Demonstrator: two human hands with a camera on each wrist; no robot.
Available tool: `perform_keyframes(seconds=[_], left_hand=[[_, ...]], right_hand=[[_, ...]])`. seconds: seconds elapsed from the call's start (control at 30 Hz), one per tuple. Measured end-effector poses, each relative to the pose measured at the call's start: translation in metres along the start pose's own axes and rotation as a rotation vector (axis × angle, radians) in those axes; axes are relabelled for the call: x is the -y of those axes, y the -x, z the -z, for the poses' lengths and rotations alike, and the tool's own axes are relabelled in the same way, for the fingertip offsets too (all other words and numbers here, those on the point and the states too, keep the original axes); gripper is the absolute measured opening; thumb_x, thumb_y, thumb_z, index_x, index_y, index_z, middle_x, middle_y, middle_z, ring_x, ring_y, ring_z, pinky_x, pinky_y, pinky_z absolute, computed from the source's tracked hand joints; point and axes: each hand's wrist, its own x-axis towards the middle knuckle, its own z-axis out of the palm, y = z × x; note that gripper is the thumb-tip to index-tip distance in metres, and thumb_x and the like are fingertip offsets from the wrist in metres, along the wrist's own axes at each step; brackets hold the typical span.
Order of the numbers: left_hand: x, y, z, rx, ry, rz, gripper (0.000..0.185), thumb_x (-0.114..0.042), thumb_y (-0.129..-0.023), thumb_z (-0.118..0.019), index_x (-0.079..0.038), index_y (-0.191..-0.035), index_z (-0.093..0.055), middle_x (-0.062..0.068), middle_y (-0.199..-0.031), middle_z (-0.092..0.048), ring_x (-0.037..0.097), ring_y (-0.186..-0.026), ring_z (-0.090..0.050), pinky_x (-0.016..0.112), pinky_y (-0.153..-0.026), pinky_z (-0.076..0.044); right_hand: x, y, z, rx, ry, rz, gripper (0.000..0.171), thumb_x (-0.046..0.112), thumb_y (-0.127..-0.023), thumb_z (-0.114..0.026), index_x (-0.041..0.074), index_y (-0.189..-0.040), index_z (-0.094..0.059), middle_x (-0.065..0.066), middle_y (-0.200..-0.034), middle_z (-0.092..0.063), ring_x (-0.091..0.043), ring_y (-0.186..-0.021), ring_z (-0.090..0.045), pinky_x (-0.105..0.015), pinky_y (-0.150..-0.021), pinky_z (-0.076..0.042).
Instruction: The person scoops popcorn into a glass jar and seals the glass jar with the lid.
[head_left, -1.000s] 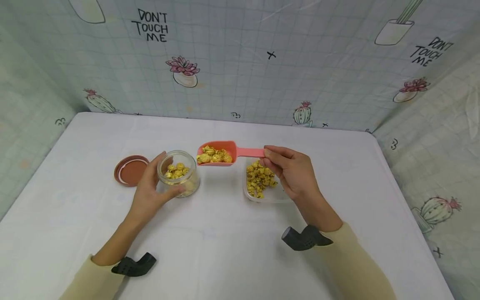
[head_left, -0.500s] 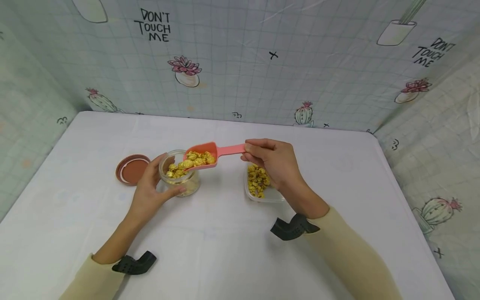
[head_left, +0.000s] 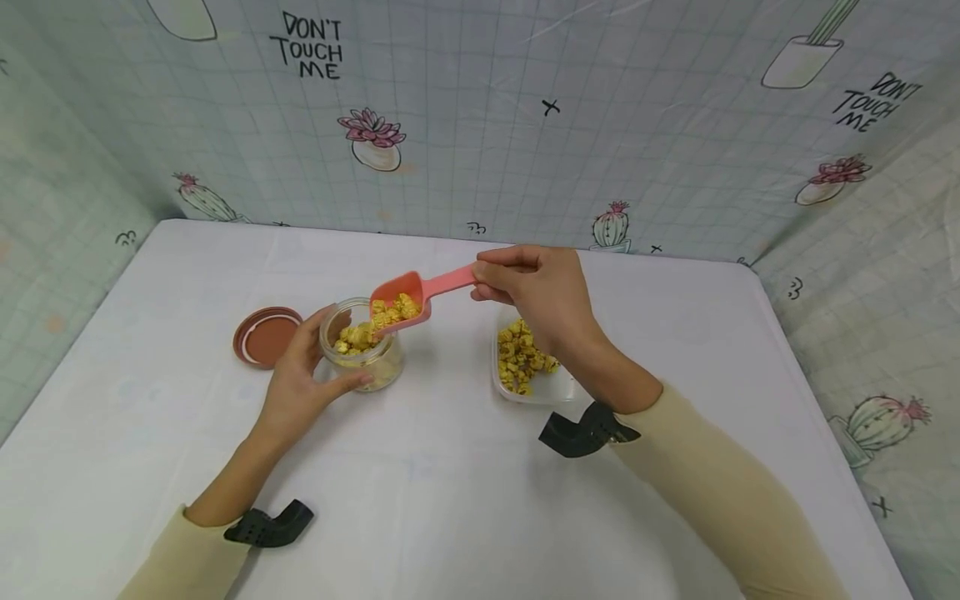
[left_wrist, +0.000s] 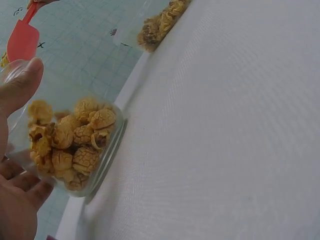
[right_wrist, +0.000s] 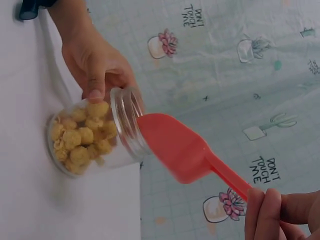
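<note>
A clear glass jar [head_left: 382,367] with popcorn [left_wrist: 75,135] inside stands on the table, gripped around its side by my left hand [head_left: 300,367]. My right hand [head_left: 551,296] pinches the handle end of a pink scoop [right_wrist: 175,147]. The scoop tilts down to the left, its tip right at the jar's mouth, with popcorn [head_left: 397,308] lying in its bowl toward the tip. Below my right hand, a clear plastic tub [head_left: 555,392] holds more popcorn and is partly covered by that hand in the head view.
Left of the jar lies a reddish-brown lid [head_left: 266,337], close to my left fingers. A white cloth covers the table [head_left: 420,500]. Printed curtain walls [head_left: 480,125] rise behind it and at both sides.
My right hand has moved left and up, bringing the scoop from beside the jar to its mouth and tipping it. Popcorn has slid toward the jar. The left hand stays put.
</note>
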Motion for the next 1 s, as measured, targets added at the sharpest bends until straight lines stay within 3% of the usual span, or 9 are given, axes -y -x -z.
perform_keyframes(seconds=[0.13,0.37,0.63,0.83,1.0], left_hand=[[-0.001,-0.001,0.0,-0.001,-0.006,-0.003,0.092,-0.002,-0.07,-0.084,-0.012,-0.147,-0.034,0.011,-0.142,-0.045,0.026,-0.134,-0.037,0.042,-0.11,-0.031],[-0.001,-0.001,-0.001,-0.006,-0.001,-0.021,0.092,0.001,-0.068,-0.084,-0.011,-0.145,-0.036,0.013,-0.139,-0.047,0.024,-0.132,-0.039,0.024,-0.109,-0.032],[-0.001,-0.001,0.0,-0.004,-0.005,-0.009,0.094,0.001,-0.068,-0.084,-0.012,-0.147,-0.033,0.013,-0.141,-0.046,0.026,-0.133,-0.038,0.032,-0.111,-0.031],[-0.002,-0.001,0.0,-0.004,-0.006,-0.009,0.093,0.0,-0.069,-0.084,-0.012,-0.147,-0.033,0.014,-0.141,-0.046,0.025,-0.133,-0.038,0.029,-0.111,-0.031],[-0.003,0.0,0.0,-0.006,-0.009,-0.007,0.093,0.0,-0.07,-0.084,-0.012,-0.147,-0.033,0.014,-0.141,-0.046,0.025,-0.134,-0.037,0.026,-0.11,-0.031]], right_hand=[[0.007,0.002,-0.002,0.016,0.047,0.044,0.02,0.011,-0.085,-0.074,0.001,-0.102,-0.072,-0.012,-0.096,-0.07,-0.025,-0.075,-0.07,-0.031,-0.077,-0.058],[0.018,0.005,-0.005,0.044,0.13,0.107,0.019,0.01,-0.085,-0.073,0.001,-0.102,-0.072,-0.01,-0.094,-0.07,-0.025,-0.074,-0.07,-0.03,-0.074,-0.058],[0.024,0.006,-0.002,0.038,0.176,0.109,0.021,0.01,-0.086,-0.073,0.0,-0.104,-0.072,-0.009,-0.095,-0.07,-0.023,-0.075,-0.07,-0.03,-0.073,-0.058],[0.02,0.005,0.005,-0.004,0.23,0.078,0.018,0.013,-0.086,-0.073,0.006,-0.103,-0.073,-0.008,-0.093,-0.07,-0.022,-0.075,-0.068,-0.027,-0.072,-0.058],[0.014,0.004,0.011,-0.019,0.158,0.051,0.022,0.012,-0.086,-0.073,0.003,-0.106,-0.072,-0.01,-0.098,-0.069,-0.023,-0.079,-0.069,-0.029,-0.075,-0.058]])
